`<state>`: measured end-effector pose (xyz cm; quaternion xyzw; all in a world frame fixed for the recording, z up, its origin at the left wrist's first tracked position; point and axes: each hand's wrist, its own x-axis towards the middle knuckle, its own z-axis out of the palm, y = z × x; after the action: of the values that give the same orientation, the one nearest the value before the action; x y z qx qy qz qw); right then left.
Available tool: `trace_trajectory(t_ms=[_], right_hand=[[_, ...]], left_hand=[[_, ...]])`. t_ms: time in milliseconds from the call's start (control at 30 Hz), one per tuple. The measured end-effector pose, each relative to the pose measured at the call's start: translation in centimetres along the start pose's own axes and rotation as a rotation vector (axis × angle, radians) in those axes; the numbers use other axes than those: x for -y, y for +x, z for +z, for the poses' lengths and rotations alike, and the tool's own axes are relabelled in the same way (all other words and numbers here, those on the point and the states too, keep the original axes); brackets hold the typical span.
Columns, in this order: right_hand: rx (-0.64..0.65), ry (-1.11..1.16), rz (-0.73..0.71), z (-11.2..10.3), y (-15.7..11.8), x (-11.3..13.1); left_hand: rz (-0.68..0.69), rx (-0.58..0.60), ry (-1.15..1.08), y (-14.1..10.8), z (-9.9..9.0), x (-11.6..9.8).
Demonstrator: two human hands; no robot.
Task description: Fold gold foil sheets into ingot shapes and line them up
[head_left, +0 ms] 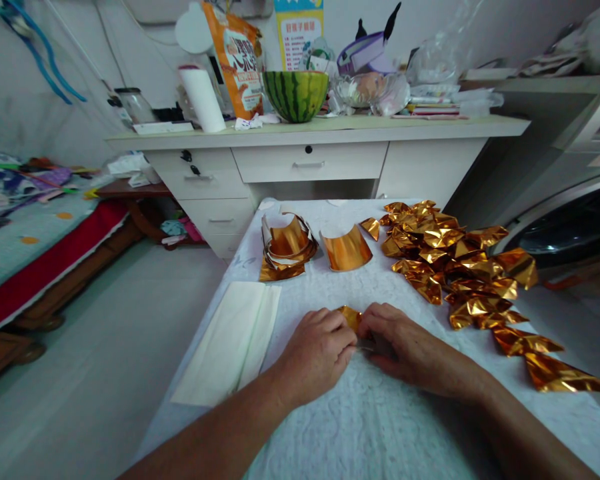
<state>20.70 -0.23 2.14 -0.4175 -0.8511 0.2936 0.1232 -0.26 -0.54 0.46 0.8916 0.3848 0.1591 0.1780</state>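
I view the cloth-covered table (380,430) from the head camera, looking forward and down. The foil (350,317), a small gold piece, lies between the two hands near the middle of the table, mostly covered by them; only its far part shows. On my left hand (314,348) the fingers are bent and close together, holding the foil at its left side; their tips are partly hidden. On my right hand (411,343) the fingers curve down to the foil's right side and hold it there, the thumb lower and set apart from them.

Beyond the hands I note a single sheet (349,251), gold and curling up at its ends. Just left of it stands a stack (289,241) of curled gold sheets, white edges showing. To the right, a heap (443,250) of folded gold pieces spreads along the table, its nearest pieces pointed. Left of the left hand lies a flat white paper (225,343), creased lengthwise.

Behind the table I see a white desk (325,135) bearing a half watermelon (296,97), an orange pouch (237,63) and a white roll (203,100). A washer (575,200) stands at right.
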Motion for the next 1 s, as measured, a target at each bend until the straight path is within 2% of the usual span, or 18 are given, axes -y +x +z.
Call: trace_trajectory(t_ms=[167, 433, 733, 1000], right_hand=[[-0.015, 0.055, -0.012, 0.0, -0.2, -0.4], [0.000, 0.118, -0.017, -0.2, 0.3, -0.2], [-0.121, 0.083, 0.058, 1.1, 0.8, -0.5], [-0.094, 0.105, 0.032, 0.7, 0.7, -0.4]], left_hand=[[-0.018, -0.009, -0.053, -0.1, 0.1, 0.0], [-0.121, -0.052, -0.138, 0.1, 0.9, -0.3], [-0.161, -0.097, -0.117, 0.3, 1.6, -0.4], [-0.180, -0.103, -0.127, 0.2, 1.7, -0.6]])
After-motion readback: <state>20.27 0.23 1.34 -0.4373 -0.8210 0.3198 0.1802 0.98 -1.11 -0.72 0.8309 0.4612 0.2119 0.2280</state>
